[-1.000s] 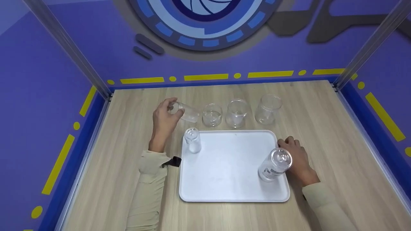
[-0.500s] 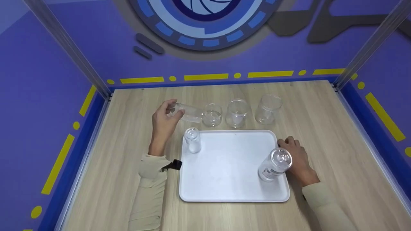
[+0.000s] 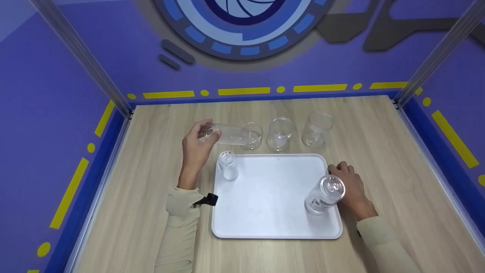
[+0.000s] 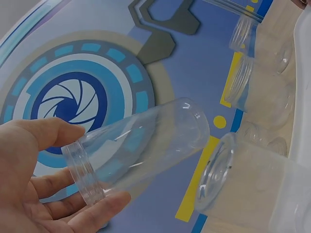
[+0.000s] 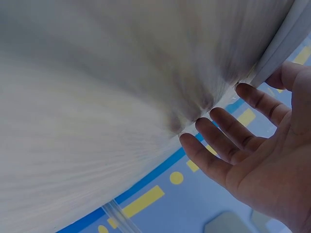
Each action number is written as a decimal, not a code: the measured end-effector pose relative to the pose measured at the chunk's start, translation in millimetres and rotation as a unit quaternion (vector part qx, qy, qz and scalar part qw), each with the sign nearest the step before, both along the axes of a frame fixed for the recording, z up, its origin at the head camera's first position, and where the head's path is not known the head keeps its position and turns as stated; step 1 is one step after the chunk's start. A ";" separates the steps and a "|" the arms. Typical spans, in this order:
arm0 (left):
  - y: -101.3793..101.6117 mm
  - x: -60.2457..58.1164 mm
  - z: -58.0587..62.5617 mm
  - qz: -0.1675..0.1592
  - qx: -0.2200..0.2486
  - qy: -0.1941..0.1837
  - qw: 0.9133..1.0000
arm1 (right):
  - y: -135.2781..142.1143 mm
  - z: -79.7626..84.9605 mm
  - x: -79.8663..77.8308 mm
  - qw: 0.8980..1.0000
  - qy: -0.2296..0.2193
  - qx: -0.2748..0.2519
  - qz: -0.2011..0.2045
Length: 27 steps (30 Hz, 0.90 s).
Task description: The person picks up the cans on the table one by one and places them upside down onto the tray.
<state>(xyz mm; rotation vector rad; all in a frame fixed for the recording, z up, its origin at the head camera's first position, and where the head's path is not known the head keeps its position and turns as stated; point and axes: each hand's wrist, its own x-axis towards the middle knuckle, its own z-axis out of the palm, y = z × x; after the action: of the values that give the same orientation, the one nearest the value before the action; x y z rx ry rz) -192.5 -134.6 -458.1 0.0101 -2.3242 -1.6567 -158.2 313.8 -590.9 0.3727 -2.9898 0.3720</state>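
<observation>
My left hand [image 3: 197, 148] grips a clear jar [image 3: 232, 135] by its threaded neck, thumb on one side and fingers on the other. The jar [image 4: 146, 145] lies nearly on its side, base pointing right, and overlaps the short clear jar [image 3: 257, 140] in the head view. At the right edge of the white tray [image 3: 273, 197], my right hand [image 3: 348, 185] rests with loosely bent fingers. Its fingertips [image 5: 187, 141] touch the tabletop, and the thumb is beside the tray's edge. Nothing is held there.
On the tray, a small clear jar [image 3: 228, 167] stands base up at the back left, and a large one [image 3: 322, 197] with a label at the right. Behind it stand a medium jar [image 3: 279, 138] and a taller one [image 3: 316, 132]. A purple wall [image 3: 113, 68] encloses the table.
The held jar has shifted right and swung from slanting to almost level, its base now crossing in front of the short jar. My right hand has stayed in place.
</observation>
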 end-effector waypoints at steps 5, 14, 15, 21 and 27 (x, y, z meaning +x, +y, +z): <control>3.6 3.3 -2.9 -0.003 0.016 0.011 1.000 | 1.3 -0.9 0.2 1.000 0.005 -0.003 0.007; 16.8 8.4 -2.4 -0.020 0.053 0.030 0.998 | 1.0 0.1 0.2 1.000 -0.003 -0.002 0.000; 18.6 9.0 -2.3 -0.022 0.059 0.031 0.998 | 1.0 0.2 0.2 1.000 -0.003 -0.001 0.000; 28.6 11.6 -3.7 -0.034 0.096 0.031 0.994 | 1.5 -0.1 0.0 1.000 0.003 -0.004 0.002; 35.6 17.3 -4.2 -0.037 0.135 0.010 0.990 | 0.8 0.6 1.1 1.000 0.003 -0.009 -0.001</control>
<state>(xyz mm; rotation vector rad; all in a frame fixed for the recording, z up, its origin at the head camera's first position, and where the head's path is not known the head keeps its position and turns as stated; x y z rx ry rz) -175.1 -99.0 -462.4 -0.0385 -2.0919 -1.9855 -157.1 314.6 -590.3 0.3694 -2.9795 0.3957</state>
